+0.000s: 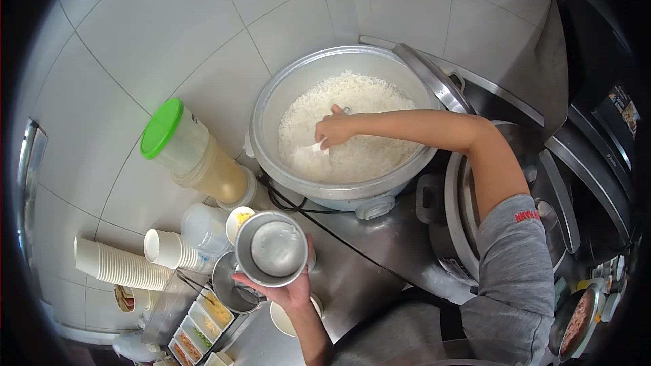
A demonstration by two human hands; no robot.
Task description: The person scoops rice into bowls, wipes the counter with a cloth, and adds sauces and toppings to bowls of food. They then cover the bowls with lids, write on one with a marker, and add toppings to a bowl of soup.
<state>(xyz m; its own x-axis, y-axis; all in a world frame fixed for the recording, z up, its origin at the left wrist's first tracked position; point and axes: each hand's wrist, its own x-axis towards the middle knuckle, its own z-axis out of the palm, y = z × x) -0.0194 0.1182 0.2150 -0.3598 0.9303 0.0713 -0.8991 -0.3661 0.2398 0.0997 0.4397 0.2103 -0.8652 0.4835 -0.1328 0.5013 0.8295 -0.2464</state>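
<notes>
At the desk's [369, 261] near edge, a steel bowl [274, 249] is cupped from below by the left hand [293, 293], fingers curled round its base and thumb hooked at the rim. The bowl is held upright above the desk and appears empty. A tray of toppings [196, 329] is seen at the near left corner, with paper cups [122, 266] lying stacked on their side just behind it. Further back along the left edge, a jar [196, 156] with a green lid is shown against the tiled wall.

At the far edge, a large cooker [268, 105] stands open, well filled with white rice [363, 105]. The right hand [333, 129] is closed round the handle of a white paddle [314, 148], whose blade is pushed into the rice near the pot's middle. A second cooker [468, 230] is partly hidden under the right arm's grey sleeve.

The scoop is judged best made with the paddle slid flat under a loose portion and not pressed down, so that the grains are not crushed. The bowl is better kept level and brought close beside the pot's rim, so that little can be dropped on the desk between them.
</notes>
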